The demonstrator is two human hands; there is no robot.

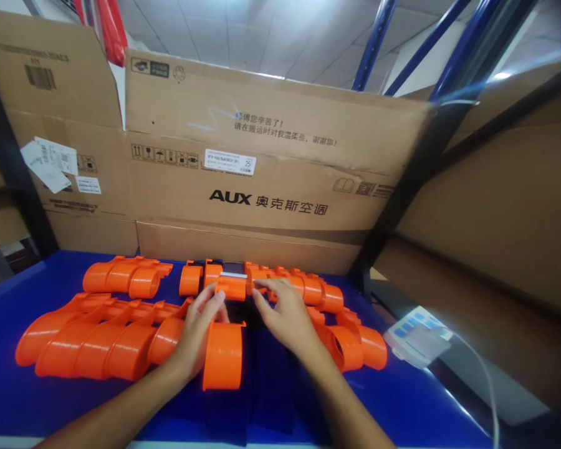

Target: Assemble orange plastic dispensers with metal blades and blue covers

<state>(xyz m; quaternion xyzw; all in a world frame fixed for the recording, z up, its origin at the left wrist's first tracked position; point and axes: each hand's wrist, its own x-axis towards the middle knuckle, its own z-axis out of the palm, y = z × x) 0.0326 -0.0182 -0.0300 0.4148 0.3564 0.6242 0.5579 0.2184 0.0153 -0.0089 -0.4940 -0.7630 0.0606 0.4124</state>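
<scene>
Near the middle of the blue tabletop, my left hand (204, 325) is closed on the left side of an orange part (231, 287) with a white toothed strip (234, 275) along its top. My right hand (284, 307) is beside the part's right end, its thumb and index finger apart; whether they touch the part is hard to tell. A larger orange ring (223, 357) stands just right of my left wrist. Dark material (262, 374) lies beneath and between my hands.
Rows of orange curved pieces lie at left (93, 343), back left (121, 277) and right (350, 346) on the blue table (168, 411). Cardboard (271, 168) walls the back. A white power strip (418, 337) with a cable sits beyond the right edge, near a dark post (393, 199).
</scene>
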